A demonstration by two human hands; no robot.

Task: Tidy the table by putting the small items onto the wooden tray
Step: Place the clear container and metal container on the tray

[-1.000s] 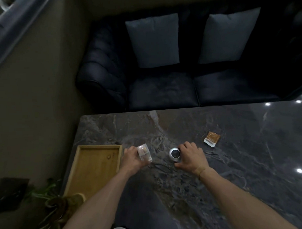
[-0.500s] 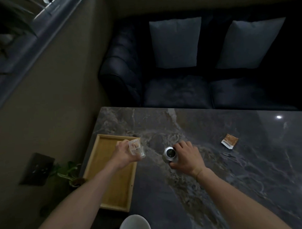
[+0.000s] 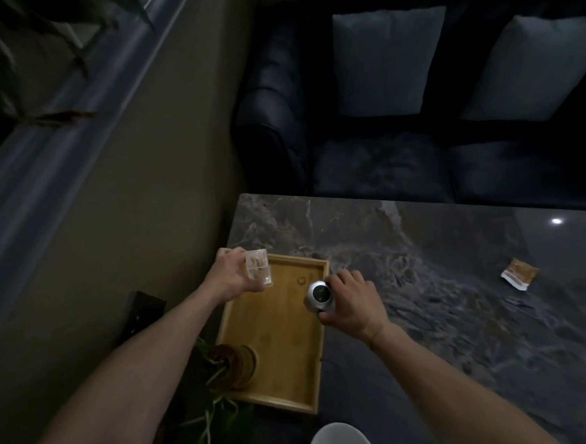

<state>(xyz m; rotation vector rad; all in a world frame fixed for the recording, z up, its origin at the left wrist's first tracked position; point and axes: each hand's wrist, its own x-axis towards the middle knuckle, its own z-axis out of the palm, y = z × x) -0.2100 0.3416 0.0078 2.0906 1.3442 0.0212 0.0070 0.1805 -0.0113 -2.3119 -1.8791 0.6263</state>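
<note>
A wooden tray (image 3: 272, 342) lies at the left edge of the dark marble table (image 3: 437, 309). My left hand (image 3: 232, 273) holds a small clear plastic box (image 3: 258, 268) above the tray's far left corner. My right hand (image 3: 352, 301) grips a small round silver gadget with a dark lens (image 3: 319, 295) over the tray's right rim. A small brown and white sachet (image 3: 519, 273) lies on the table far to the right. A stack of round wooden coasters (image 3: 241, 361) rests in the tray's near left part.
A white bowl (image 3: 340, 439) sits at the table's near edge. A potted plant (image 3: 205, 401) stands on the floor left of the tray. A dark sofa (image 3: 382, 165) with two grey cushions stands beyond the table.
Both hands have moved left from the table's middle, carrying the clear box and the silver gadget over the tray. The view has shifted left too.
</note>
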